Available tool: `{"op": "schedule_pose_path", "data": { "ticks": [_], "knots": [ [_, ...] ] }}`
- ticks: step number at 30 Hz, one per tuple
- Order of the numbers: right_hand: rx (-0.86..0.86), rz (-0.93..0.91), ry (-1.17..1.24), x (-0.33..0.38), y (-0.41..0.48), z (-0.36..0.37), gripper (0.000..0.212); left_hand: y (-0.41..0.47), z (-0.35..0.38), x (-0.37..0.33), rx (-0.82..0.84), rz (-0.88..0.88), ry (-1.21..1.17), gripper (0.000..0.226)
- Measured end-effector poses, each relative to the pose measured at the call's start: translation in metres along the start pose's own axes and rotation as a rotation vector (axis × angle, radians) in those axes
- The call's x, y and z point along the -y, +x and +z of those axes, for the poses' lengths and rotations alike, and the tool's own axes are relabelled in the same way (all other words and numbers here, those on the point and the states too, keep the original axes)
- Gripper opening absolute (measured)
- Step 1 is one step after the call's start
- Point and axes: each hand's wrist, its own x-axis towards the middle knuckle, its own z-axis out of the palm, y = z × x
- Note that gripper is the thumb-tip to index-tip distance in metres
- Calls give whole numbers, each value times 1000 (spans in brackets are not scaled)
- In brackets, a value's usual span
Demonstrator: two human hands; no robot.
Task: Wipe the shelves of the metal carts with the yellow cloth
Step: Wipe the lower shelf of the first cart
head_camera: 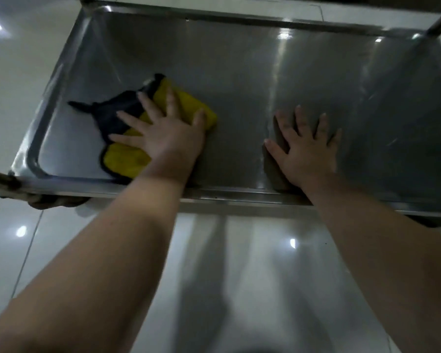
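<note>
Your left hand (163, 138): fingers spread flat, pressing the yellow cloth (127, 159) on the metal shelf (239, 80), near left. Your right hand (308, 151): fingers splayed, released, palm on bare shelf. Glossy tiled floor (15, 80) around.

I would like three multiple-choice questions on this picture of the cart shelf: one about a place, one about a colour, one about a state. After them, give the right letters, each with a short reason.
1. Where on the shelf does the yellow cloth lie?
A. on its left part
B. on its right part
C. hanging over the far rim

2. What colour is the cloth's other side?
A. red
B. white
C. dark, nearly black

3. How is the right hand?
A. gripping the cloth
B. flat on the bare metal, fingers spread
C. curled in a fist

Answers:
1 A: it lies under the left hand, near the left rim.
2 C: a dark flap shows beside the yellow.
3 B: its fingers lie straight on the shelf, apart from the cloth.
</note>
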Motion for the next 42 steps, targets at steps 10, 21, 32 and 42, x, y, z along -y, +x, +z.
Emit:
{"op": "schedule_pose_path", "data": {
  "ticks": [10, 21, 32, 42],
  "knots": [
    [46, 2, 50, 1, 3, -7, 68, 12, -25, 117, 26, 569, 193, 80],
    [14, -261, 95, 107, 24, -17, 64, -24, -11, 89, 49, 204, 111, 78],
    [-21, -294, 42, 126, 28, 1, 63, 56, -39, 124, -60, -78, 55, 83],
    [1, -266, 79, 106, 32, -2, 64, 3, -21, 109, 77, 279, 119, 78]
  ]
}}
